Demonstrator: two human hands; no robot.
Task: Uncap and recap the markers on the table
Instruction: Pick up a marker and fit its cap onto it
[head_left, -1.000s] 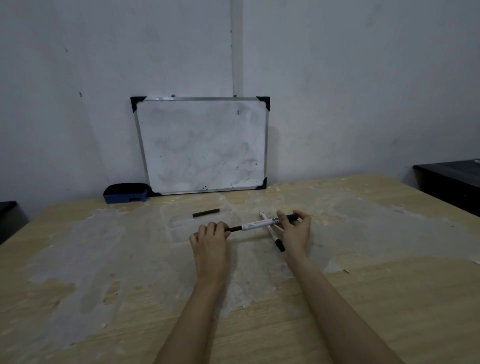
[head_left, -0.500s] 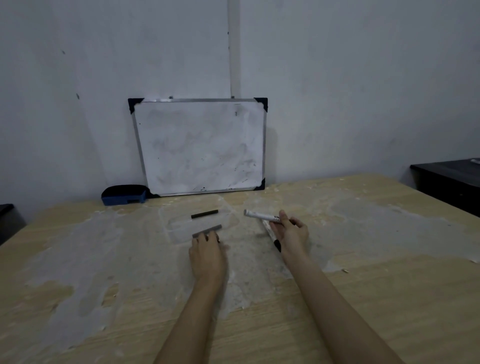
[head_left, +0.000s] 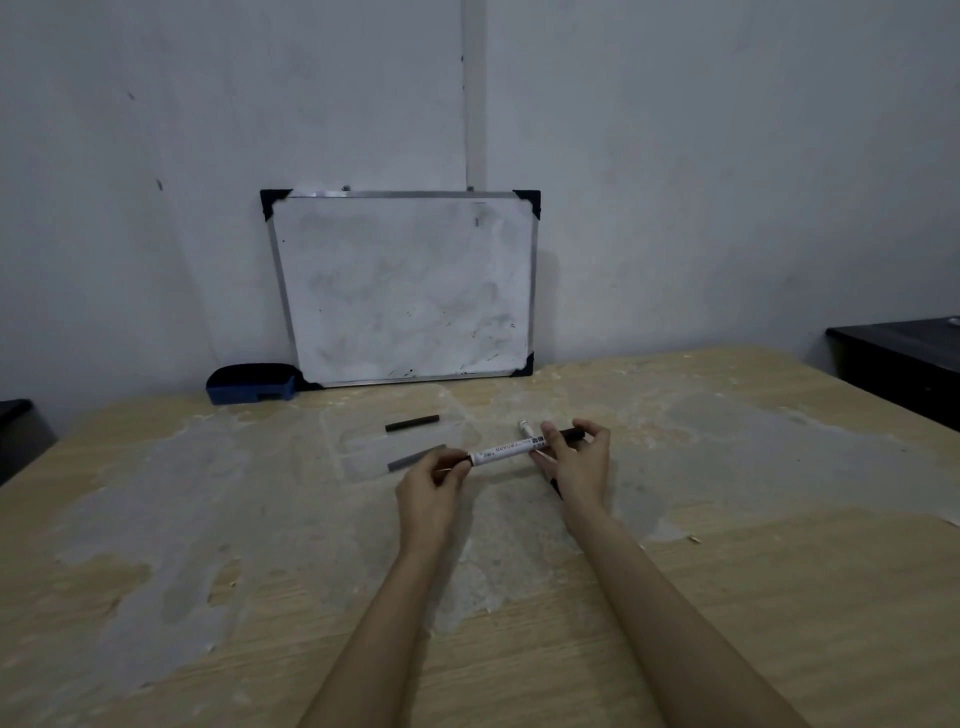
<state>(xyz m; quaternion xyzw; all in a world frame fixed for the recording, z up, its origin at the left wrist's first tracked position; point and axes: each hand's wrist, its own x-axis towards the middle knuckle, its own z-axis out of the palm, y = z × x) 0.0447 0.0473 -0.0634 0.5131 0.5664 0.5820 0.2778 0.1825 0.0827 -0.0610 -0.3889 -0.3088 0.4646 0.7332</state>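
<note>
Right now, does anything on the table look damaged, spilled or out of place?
Yes. The table top looks damaged: large grey patches where the wood finish is worn or peeled. Two loose caps lie apart from any marker, and the whiteboard is smudged. Nothing appears spilled.

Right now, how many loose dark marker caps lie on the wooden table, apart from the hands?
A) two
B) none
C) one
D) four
A: one dark cap lies nearer the whiteboard, and a second grey-looking cap lies just left of the left hand, both flat on the wooden table and untouched.
</note>
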